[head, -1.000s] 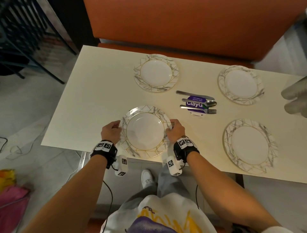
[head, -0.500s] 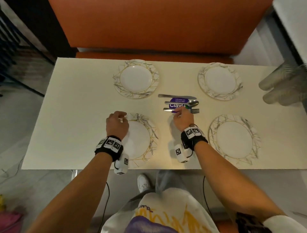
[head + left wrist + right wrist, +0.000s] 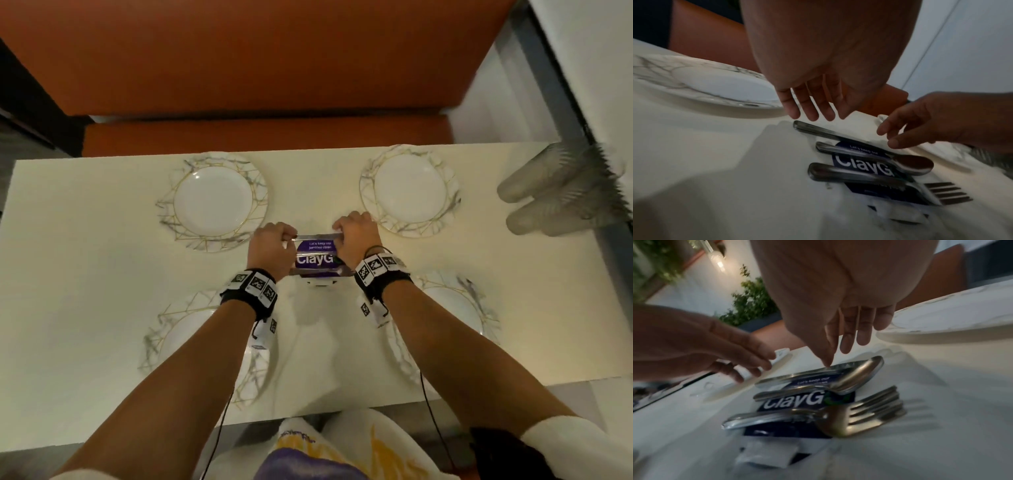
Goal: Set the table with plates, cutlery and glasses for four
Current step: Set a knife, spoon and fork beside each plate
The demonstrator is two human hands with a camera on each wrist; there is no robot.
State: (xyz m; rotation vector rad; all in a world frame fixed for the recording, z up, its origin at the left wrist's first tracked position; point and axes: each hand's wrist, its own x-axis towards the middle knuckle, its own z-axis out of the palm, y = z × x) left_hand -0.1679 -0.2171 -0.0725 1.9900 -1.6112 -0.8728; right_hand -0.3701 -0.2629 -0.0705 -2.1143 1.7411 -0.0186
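1. Your left hand (image 3: 270,248) and right hand (image 3: 356,236) hover at either end of the knives (image 3: 818,132), fingers loosely spread, holding nothing yet.
2. The cutlery lies mid-table on a purple card (image 3: 315,262), between the four plates (image 3: 212,202).
3. Thin steel: stiff, slick and probably stacked, so pinch the handles, not the blades.
4. The wrist views show the spoon (image 3: 857,376) and forks (image 3: 863,415) clear of your fingertips; your head view hides that gap but shows the glasses (image 3: 555,195) far right.
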